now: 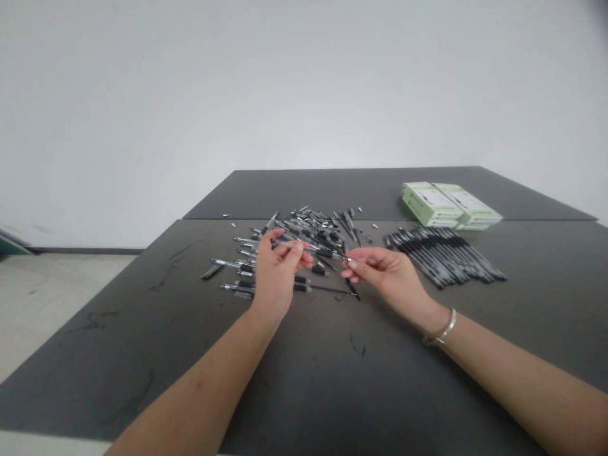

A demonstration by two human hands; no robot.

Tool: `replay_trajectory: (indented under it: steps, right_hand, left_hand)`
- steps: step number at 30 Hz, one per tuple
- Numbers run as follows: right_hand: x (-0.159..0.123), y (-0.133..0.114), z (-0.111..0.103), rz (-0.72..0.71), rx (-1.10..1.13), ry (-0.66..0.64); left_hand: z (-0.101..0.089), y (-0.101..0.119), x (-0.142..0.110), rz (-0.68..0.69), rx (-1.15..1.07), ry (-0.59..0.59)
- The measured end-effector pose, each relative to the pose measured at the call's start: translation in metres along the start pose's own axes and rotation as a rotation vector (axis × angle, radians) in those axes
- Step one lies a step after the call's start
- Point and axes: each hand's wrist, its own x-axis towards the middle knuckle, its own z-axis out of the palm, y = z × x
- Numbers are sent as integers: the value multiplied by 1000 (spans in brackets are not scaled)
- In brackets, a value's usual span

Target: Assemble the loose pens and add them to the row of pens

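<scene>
My left hand (281,269) is closed round the clear barrel of a pen with a black grip (325,253), which points to the right. At the pen's tip end, my right hand (380,272) pinches with thumb and forefinger; a small shiny tip piece seems to be between them, partly hidden by the fingers. Beneath and behind my hands lies a loose pile of pen parts (308,223), with barrels, caps and black grips mixed. Below the left hand, a pen barrel with a refill (332,290) sticking out lies on the table.
To the right, many black pens lie side by side in a row (446,256). Behind them stand green and white boxes (441,206), stacked in two piles. A few small silvery tips (375,226) are scattered on the dark table (304,380). A white wall rises behind.
</scene>
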Motion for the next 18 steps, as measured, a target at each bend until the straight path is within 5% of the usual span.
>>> replay_trajectory:
  steps: [18]
  right_hand:
    - [-3,8,2,-50,-130,-5]
  left_hand:
    - [-1,-6,-2,49,54,-69]
